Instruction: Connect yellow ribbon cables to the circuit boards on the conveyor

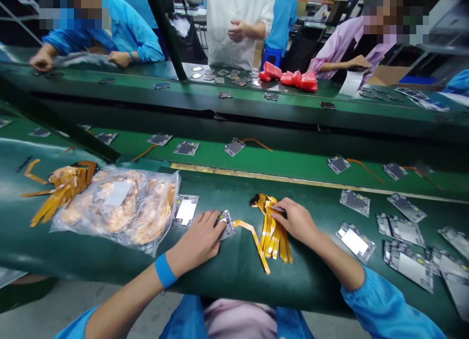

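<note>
My left hand (201,239) rests on a small circuit board (229,227), its bent fingers holding the board against the green table. An orange flex cable (252,230) runs from that board's right edge and bends toward me. My right hand (297,221) pinches a thin grey tool (277,208), its exact kind unclear, over the upper end of a fanned bundle of orange flex cables (273,239). Another circuit board (186,210) with a white patch lies just left of my left hand.
A clear plastic bag of coiled flex cables (120,202) lies left, beside loose flex cables (64,187). Several boards (408,265) are stacked at right. Beyond a raised edge (256,175), a green conveyor belt (289,158) carries boards. Co-workers sit and stand opposite; a dark post (164,31) rises ahead.
</note>
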`<state>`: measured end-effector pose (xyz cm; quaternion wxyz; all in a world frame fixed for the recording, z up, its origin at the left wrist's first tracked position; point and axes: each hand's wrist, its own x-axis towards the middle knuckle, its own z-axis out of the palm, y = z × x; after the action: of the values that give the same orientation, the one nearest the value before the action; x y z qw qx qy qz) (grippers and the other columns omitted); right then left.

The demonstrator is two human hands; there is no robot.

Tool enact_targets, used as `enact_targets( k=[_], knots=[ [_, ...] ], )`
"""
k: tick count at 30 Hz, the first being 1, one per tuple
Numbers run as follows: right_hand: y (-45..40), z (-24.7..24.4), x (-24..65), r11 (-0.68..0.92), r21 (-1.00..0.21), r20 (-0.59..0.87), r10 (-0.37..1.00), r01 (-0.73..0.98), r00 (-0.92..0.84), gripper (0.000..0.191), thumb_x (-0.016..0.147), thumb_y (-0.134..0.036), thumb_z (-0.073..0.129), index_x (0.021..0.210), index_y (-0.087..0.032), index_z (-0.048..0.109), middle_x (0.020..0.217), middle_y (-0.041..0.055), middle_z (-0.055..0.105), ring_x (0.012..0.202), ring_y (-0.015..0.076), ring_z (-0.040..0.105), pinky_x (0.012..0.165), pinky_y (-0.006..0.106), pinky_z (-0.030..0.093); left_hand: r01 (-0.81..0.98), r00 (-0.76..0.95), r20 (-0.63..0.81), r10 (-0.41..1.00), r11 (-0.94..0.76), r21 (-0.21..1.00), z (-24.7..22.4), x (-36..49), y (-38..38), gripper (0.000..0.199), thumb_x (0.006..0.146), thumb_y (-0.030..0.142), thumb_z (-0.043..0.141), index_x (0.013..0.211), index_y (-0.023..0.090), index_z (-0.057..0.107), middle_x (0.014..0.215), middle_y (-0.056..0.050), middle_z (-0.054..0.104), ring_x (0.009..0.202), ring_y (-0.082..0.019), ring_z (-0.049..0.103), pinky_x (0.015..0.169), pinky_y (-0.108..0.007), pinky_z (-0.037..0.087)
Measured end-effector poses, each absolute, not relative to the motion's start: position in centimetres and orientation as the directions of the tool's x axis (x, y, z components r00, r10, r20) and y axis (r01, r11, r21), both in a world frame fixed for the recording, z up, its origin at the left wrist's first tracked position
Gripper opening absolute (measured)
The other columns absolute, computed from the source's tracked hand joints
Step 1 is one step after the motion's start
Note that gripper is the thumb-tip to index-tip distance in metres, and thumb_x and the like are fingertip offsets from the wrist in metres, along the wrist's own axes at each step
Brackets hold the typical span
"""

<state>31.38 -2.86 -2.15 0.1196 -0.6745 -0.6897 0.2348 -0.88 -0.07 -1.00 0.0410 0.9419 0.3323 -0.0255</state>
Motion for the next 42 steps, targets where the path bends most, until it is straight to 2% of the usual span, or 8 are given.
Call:
enact_targets(
  k=[3, 8, 19, 23, 28, 34, 39, 42],
  knots=[
    [-2.7, -2.0, 30.9, -0.042, -0.478, -0.181, 0.982, 0.877, -0.051, 0.016, 0.097, -0.031, 0.06, 0.097, -0.023, 0.074, 0.105, 0.0046, 0.071, 0.094, 0.0203, 0.067, 0.076, 0.029, 0.044, 0.62, 0.785, -0.066, 0.616, -0.779, 0.098, -1.1, -1.3, 0.1, 0.033, 0.078, 0.009, 0.058, 0.111, 0.015, 0.062, 0.129, -0.019, 0.058, 0.116, -0.035, 0.057, 0.097, -0.051, 0.052],
    [-2.6, -1.7, 30.8, -0.03, -0.486, -0.176, 0.982, 0.874, -0.064, 0.021, 0.096, -0.03, 0.064, 0.116, -0.026, 0.072, 0.117, 0.0046, 0.07, 0.102, 0.0212, 0.067, 0.079, 0.028, 0.044, 0.587, 0.797, 0.013, 0.604, -0.779, 0.222, 0.1, -2.2, 1.0, 0.04, 0.077, 0.009, 0.056, 0.116, 0.018, 0.055, 0.131, -0.015, 0.056, 0.119, -0.029, 0.059, 0.098, -0.042, 0.055],
    [-2.5, -2.0, 31.0, -0.054, -0.552, -0.171, 0.984, 0.832, -0.05, 0.008, 0.094, -0.029, 0.068, 0.094, -0.021, 0.07, 0.1, 0.0027, 0.074, 0.09, 0.0187, 0.067, 0.07, 0.026, 0.037, 0.484, 0.726, 0.3, 0.619, -0.77, 0.416, 5.5, 8.5, 12.8, 0.039, 0.08, 0.023, 0.062, 0.118, 0.017, 0.052, 0.118, -0.011, 0.062, 0.112, -0.025, 0.062, 0.099, -0.04, 0.053],
    [-2.6, -1.8, 30.9, -0.077, -0.564, -0.177, 0.984, 0.822, -0.029, 0.006, 0.093, -0.028, 0.067, 0.094, -0.023, 0.07, 0.095, 0.0006, 0.076, 0.087, 0.0187, 0.069, 0.068, 0.026, 0.035, 0.537, 0.64, 0.377, 0.669, -0.741, 0.403, 6.9, 14.4, 17.0, 0.061, 0.084, 0.036, 0.069, 0.136, 0.011, 0.048, 0.142, -0.018, 0.055, 0.135, -0.032, 0.052, 0.114, -0.046, 0.043],
    [-2.6, -1.6, 30.7, -0.065, -0.584, -0.177, 0.983, 0.809, -0.049, 0.013, 0.092, -0.029, 0.069, 0.103, -0.026, 0.072, 0.092, -0.0006, 0.077, 0.086, 0.0188, 0.07, 0.066, 0.025, 0.034, 0.663, 0.625, 0.253, 0.738, -0.673, 0.327, 5.9, 12.9, 20.2, 0.051, 0.092, 0.039, 0.059, 0.135, 0.011, 0.056, 0.14, -0.016, 0.061, 0.132, -0.031, 0.057, 0.114, -0.045, 0.044],
    [-3.0, -1.3, 30.6, -0.048, -0.589, -0.182, 0.981, 0.806, -0.074, 0.011, 0.095, -0.031, 0.063, 0.094, -0.024, 0.073, 0.088, 0.0007, 0.076, 0.08, 0.0185, 0.067, 0.064, 0.025, 0.03, 0.87, 0.468, 0.056, 0.882, -0.471, 0.143, 2.8, 4.5, 23.9, 0.05, 0.092, 0.032, 0.052, 0.138, 0.014, 0.059, 0.141, -0.013, 0.063, 0.129, -0.031, 0.059, 0.109, -0.041, 0.048],
    [-3.3, -0.5, 30.7, -0.019, -0.607, -0.164, 0.981, 0.795, -0.101, 0.016, 0.098, -0.032, 0.06, 0.089, -0.023, 0.07, 0.091, 0.0022, 0.075, 0.083, 0.0189, 0.066, 0.067, 0.026, 0.032, 0.96, 0.274, -0.07, 0.959, -0.269, 0.075, 0.6, -0.4, 26.4, 0.053, 0.089, 0.029, 0.053, 0.138, 0.009, 0.058, 0.13, -0.019, 0.069, 0.122, -0.034, 0.065, 0.103, -0.042, 0.051],
    [-3.7, -0.2, 31.0, -0.011, -0.625, -0.139, 0.986, 0.78, -0.097, 0.015, 0.098, -0.03, 0.059, 0.089, -0.022, 0.069, 0.097, 0.0026, 0.075, 0.086, 0.0188, 0.066, 0.07, 0.026, 0.035, 0.951, 0.305, -0.095, 0.948, -0.297, 0.088, -0.7, -1.2, 27.1, 0.057, 0.084, 0.024, 0.058, 0.139, 0.008, 0.057, 0.136, -0.023, 0.065, 0.131, -0.036, 0.059, 0.108, -0.045, 0.048]
  ],
)
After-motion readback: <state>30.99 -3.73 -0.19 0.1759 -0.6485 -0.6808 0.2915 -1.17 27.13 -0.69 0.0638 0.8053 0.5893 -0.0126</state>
